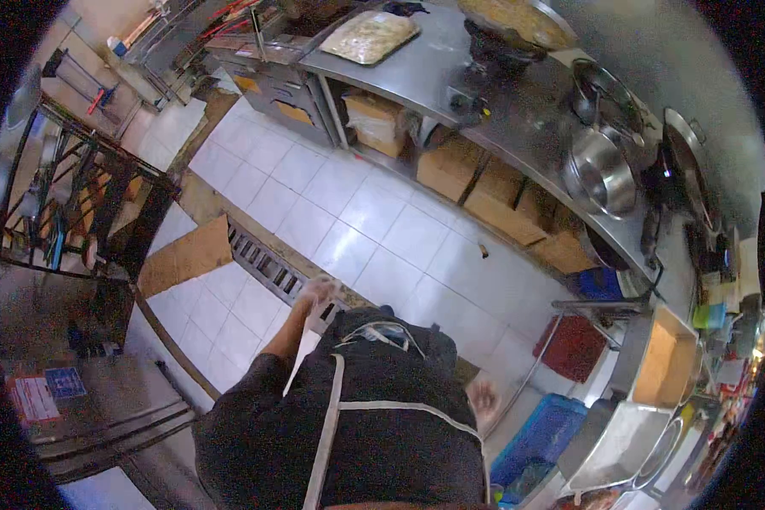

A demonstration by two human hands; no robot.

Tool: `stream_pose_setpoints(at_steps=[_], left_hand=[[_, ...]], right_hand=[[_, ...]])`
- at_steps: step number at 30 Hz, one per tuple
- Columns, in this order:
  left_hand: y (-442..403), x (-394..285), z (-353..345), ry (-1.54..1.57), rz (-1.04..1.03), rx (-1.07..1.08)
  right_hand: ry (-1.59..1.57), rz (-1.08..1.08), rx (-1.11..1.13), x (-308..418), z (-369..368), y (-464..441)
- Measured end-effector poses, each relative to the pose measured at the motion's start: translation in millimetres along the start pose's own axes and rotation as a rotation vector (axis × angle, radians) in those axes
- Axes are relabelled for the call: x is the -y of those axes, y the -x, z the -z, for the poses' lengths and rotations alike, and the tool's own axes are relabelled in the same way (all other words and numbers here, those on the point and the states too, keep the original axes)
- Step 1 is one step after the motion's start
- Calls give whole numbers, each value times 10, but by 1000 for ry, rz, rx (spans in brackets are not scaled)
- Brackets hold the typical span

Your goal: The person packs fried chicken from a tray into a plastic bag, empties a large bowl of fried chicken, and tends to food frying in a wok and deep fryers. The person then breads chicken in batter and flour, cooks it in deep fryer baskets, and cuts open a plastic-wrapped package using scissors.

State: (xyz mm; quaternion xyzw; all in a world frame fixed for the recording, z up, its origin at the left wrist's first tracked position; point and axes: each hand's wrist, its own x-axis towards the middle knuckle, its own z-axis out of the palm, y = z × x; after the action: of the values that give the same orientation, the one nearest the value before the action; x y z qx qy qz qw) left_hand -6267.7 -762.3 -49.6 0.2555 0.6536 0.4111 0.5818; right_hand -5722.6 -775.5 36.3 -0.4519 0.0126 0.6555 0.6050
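My left hand (321,291) is in front of my body, over the floor drain grate (268,265), and is smeared by motion. Its fingers are too blurred to read, and no object shows in it. Low at my right side, beside the dark apron (399,429) with pale trim, is my right hand (484,397), also blurred. Nothing can be made out in that hand either. A blue plastic bin (542,442) stands to the right of it.
A steel counter (438,81) with a filled bag (370,37), a steel pot (602,172) and pans runs along the far side. Cardboard boxes (450,167) sit beneath it. Left are a dark rack (76,195) and flat cardboard (187,257) on the tiled floor (314,204).
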Motion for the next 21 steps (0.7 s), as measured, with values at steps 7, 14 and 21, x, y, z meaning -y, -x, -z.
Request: stream_pose_setpoints(at_steps=[7, 14, 21], left_hand=[[-1391, -1995, -89, 389, -146, -104], [-3468, -3715, 540, 201, -476, -48], [-4208, -5347, 1209, -617, -393, -614]], right_hand=[[-452, -547, 334, -801, -3154, -912], [596, -324, 693, -1531, -4971, -1779], [381, -553, 543, -2045, -6733, -2739]])
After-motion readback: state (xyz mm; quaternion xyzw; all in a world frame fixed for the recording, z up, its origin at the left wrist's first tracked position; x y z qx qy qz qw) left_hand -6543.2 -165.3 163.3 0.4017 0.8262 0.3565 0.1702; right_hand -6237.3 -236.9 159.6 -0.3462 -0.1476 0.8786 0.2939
